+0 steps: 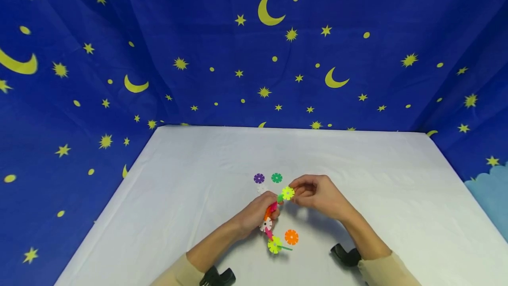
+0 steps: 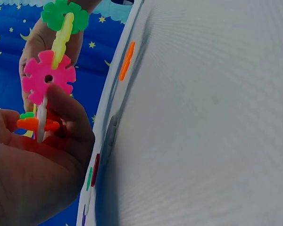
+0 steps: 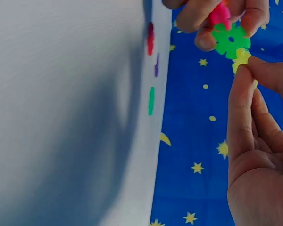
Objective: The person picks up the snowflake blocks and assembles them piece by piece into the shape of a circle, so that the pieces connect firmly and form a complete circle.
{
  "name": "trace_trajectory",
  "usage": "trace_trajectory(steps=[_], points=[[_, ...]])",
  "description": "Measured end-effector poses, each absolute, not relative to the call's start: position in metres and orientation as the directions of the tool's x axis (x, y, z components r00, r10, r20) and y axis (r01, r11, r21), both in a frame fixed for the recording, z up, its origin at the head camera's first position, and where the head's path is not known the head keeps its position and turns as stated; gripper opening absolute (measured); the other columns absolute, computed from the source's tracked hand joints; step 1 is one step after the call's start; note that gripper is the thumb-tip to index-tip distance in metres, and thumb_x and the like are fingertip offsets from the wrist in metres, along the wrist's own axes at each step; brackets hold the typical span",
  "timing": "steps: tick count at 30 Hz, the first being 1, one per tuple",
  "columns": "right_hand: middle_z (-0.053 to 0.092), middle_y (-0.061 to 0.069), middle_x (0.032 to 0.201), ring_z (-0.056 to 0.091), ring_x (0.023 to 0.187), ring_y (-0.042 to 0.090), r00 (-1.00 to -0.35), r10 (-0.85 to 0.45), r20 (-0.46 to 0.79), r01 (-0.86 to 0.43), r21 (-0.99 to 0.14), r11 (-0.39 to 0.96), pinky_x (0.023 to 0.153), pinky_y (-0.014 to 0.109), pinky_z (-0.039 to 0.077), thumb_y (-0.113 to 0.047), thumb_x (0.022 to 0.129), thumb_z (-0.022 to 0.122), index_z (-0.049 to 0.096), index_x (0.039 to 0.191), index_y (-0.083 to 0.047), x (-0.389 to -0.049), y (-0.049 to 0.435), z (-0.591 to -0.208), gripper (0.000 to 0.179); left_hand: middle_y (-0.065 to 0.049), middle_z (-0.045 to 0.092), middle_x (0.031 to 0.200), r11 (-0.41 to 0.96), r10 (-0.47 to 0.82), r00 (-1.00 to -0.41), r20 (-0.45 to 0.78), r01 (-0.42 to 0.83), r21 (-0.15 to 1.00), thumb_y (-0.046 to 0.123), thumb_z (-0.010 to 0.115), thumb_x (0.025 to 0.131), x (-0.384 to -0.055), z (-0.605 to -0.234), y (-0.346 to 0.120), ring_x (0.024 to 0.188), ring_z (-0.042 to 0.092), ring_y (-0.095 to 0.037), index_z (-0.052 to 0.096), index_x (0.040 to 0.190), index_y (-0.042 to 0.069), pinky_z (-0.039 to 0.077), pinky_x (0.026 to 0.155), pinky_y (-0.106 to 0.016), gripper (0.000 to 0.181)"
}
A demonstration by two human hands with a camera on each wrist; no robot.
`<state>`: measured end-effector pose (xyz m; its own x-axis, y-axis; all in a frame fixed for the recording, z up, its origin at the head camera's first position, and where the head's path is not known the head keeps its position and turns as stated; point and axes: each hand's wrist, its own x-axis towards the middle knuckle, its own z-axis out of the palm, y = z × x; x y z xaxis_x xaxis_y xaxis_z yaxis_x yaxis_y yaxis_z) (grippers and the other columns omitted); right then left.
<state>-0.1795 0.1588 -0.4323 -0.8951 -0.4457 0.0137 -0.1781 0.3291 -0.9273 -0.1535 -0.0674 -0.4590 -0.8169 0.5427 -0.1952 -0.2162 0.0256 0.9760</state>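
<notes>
My left hand (image 1: pixel 254 216) grips a chain of notched plastic flower discs (image 1: pixel 266 224) held above the table. Pink, orange, white, green and yellow discs are slotted into one another, and the lower end hangs towards me with a yellow disc (image 1: pixel 274 245) and a green one. At the upper end, my right hand (image 1: pixel 324 195) pinches a yellow disc (image 3: pixel 240 57) between thumb and fingertips. That disc meets a green disc (image 3: pixel 231 40) beside the left fingers. How deep their slots sit is hard to tell. Part of the chain is hidden by the left hand.
On the white table (image 1: pixel 206 158) lie a purple disc (image 1: pixel 259 178), a green disc (image 1: pixel 276 178), a white disc (image 1: pixel 261 189) and an orange disc (image 1: pixel 291 237). A red disc (image 3: pixel 150 39) shows in the right wrist view. A blue starry curtain (image 1: pixel 222 47) surrounds the table.
</notes>
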Motion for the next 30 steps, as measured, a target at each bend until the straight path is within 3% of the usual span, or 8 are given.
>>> trace_trajectory(steps=[4, 13, 23, 30], points=[[0.068, 0.004, 0.086, 0.065, 0.077, 0.023, -0.895, -0.446, 0.023, -0.199, -0.914, 0.353, 0.068, 0.031, 0.057, -0.008, 0.08, 0.075, 0.067, 0.104, -0.005, -0.1782, 0.1582, -0.4306, 0.025, -0.004, 0.048, 0.075, 0.053, 0.513, -0.833, -0.207, -0.211, 0.976, 0.026, 0.038, 0.102, -0.1524, -0.457, -0.0655, 0.066, 0.047, -0.016, 0.047, 0.108, -0.003, 0.042, 0.06, -0.023, 0.031], [0.068, 0.003, 0.087, 0.066, 0.077, 0.021, -0.896, -0.443, 0.032, -0.211, -0.909, 0.361, 0.068, 0.03, 0.057, -0.005, 0.081, 0.074, 0.07, 0.102, -0.006, -0.175, 0.1561, -0.4293, 0.021, -0.004, 0.044, 0.074, 0.067, 0.513, -0.828, -0.224, -0.221, 0.973, 0.026, 0.04, 0.101, -0.151, -0.4554, -0.0653, 0.06, 0.043, -0.015, 0.044, 0.106, -0.004, 0.039, 0.051, -0.02, 0.03], [0.069, -0.002, 0.094, 0.066, 0.078, 0.017, -0.876, -0.476, 0.074, -0.277, -0.886, 0.373, 0.072, 0.029, 0.057, -0.006, 0.08, 0.077, 0.072, 0.097, -0.012, -0.1754, 0.1599, -0.4261, 0.019, -0.003, 0.045, 0.074, 0.161, 0.53, -0.825, -0.195, -0.128, 0.979, 0.026, 0.039, 0.102, -0.1533, -0.4575, -0.0646, 0.065, 0.043, -0.015, 0.048, 0.104, -0.007, 0.036, 0.056, -0.022, 0.034], [0.069, 0.001, 0.097, 0.067, 0.079, 0.018, -0.877, -0.473, 0.085, -0.269, -0.903, 0.336, 0.071, 0.029, 0.057, -0.003, 0.08, 0.075, 0.072, 0.1, -0.008, -0.1754, 0.1567, -0.4269, 0.02, -0.005, 0.045, 0.081, 0.141, 0.51, -0.845, -0.16, -0.101, 0.985, 0.022, 0.039, 0.101, -0.155, -0.4599, -0.065, 0.072, 0.045, -0.017, 0.048, 0.087, -0.002, 0.039, 0.063, -0.025, 0.029]])
